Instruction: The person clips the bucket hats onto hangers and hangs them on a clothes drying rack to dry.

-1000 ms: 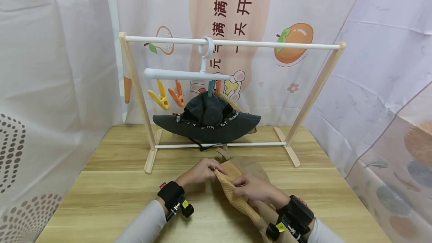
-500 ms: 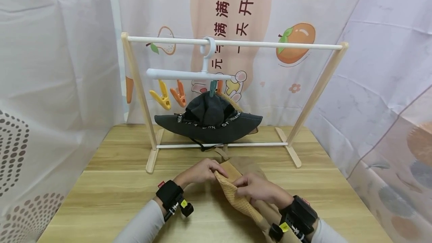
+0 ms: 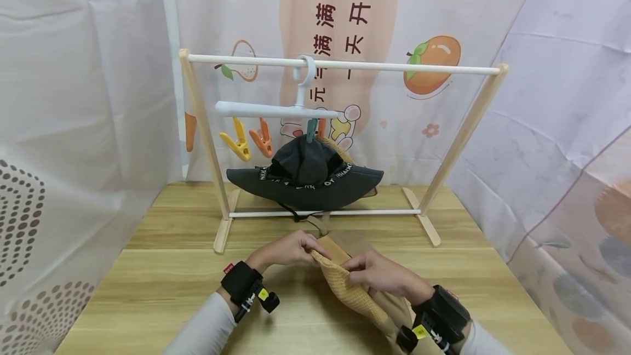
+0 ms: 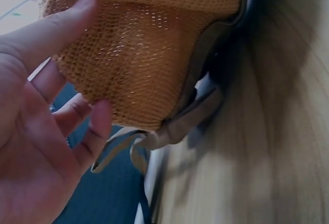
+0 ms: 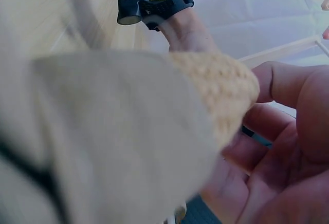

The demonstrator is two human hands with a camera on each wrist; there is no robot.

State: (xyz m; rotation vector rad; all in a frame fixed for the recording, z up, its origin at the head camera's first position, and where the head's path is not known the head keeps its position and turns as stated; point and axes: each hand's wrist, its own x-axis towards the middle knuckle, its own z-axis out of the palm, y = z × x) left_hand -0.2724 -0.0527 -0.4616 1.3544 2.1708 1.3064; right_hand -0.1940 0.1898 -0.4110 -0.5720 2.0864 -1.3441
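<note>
A tan hat with a woven crown and a plainer brown brim is held folded above the table's front half. My left hand pinches the edge of its woven part between thumb and fingers; the left wrist view shows the mesh and a loose strap. To the right, my right hand pinches the same weave between thumb and fingertips. In the right wrist view the brim blurs across much of the picture. Beyond the hands hangs a dark bucket hat, clipped by a teal clothespin.
A wooden rack with white rods stands at the table's back. From its top rod hangs a white hanger with a yellow clothespin and an orange clothespin at left. Printed curtains surround the wooden table.
The left hand has shifted slightly left with its edge of the tan hat, and the right hand slightly right. The strap at the far end has changed its bend. Both hands keep their hold.
</note>
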